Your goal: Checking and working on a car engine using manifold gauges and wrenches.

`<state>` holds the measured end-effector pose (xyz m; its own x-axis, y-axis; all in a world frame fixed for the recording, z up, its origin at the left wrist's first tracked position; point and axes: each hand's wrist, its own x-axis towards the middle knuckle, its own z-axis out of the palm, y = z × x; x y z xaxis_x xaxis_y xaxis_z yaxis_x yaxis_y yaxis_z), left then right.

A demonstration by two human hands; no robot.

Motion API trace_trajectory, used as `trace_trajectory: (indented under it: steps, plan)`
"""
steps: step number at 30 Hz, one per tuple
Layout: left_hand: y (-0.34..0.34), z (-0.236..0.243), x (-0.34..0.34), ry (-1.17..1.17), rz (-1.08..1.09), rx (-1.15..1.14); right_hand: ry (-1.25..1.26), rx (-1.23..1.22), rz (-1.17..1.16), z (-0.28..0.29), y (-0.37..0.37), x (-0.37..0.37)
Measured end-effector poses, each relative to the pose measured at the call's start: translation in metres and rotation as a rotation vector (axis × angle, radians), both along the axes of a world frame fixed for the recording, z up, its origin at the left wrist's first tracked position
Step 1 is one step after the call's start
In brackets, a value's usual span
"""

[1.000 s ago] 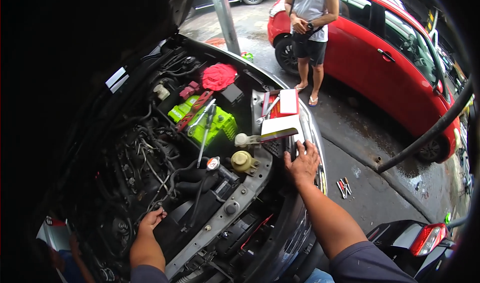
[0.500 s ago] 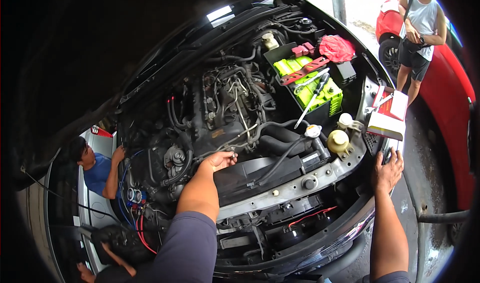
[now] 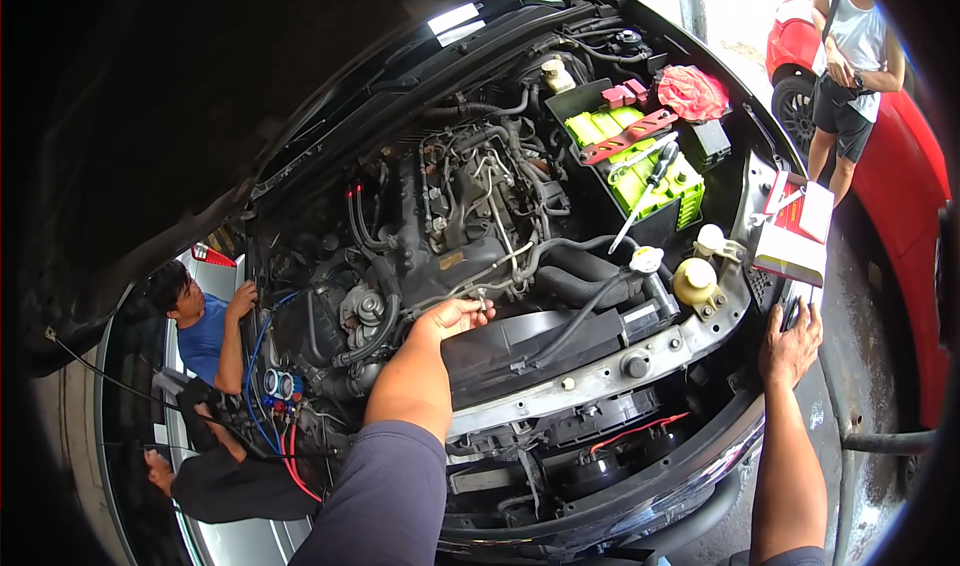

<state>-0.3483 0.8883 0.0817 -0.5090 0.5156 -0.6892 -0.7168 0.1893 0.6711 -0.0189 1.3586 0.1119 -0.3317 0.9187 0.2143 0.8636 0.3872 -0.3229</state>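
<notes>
Over the engine (image 3: 450, 231) of a car with its hood up, my left hand (image 3: 455, 318) is closed in a pinch. A small shiny metal piece, like a bolt or fitting (image 3: 482, 299), sticks up between its fingertips, just behind the black radiator shroud (image 3: 510, 341). My right hand (image 3: 793, 351) lies on the car's front right corner with its fingers apart. Something dark shows between its thumb and fingers, too small to make out. Just beyond that hand, a red and white box (image 3: 792, 231) sits on the fender edge with a wrench on it.
A screwdriver (image 3: 645, 198), a wrench and a red bracket (image 3: 630, 136) lie across the green battery (image 3: 655, 186). Behind it is a red cloth (image 3: 693, 94). At left, gauges with hoses (image 3: 283, 385) hang near a person in blue (image 3: 205, 331). Another person (image 3: 850, 66) stands by a red car.
The whole view has shifted slightly, so things sit farther right. My left hand has turned a little, and the metal piece shows more upright. My right hand stays on the corner.
</notes>
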Motion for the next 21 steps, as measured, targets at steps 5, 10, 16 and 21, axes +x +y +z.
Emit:
trace_trajectory:
  steps: [5,10,16,21]
  plan:
    - [-0.0041,-0.0029,-0.0057,-0.007,-0.064,-0.087,0.002,-0.01,0.001,-0.0018,0.0009,0.0006]
    - [-0.005,-0.005,-0.0052,-0.058,-0.019,-0.015,-0.035,-0.02,-0.013,-0.001,0.0009,0.0006]
    - [-0.0043,-0.0037,-0.0042,0.008,-0.087,-0.068,-0.065,-0.019,-0.021,0.0008,-0.0004,0.0]
    - [-0.0058,-0.0019,-0.0047,0.002,-0.091,-0.035,-0.04,-0.01,-0.01,0.0025,-0.0002,0.0004]
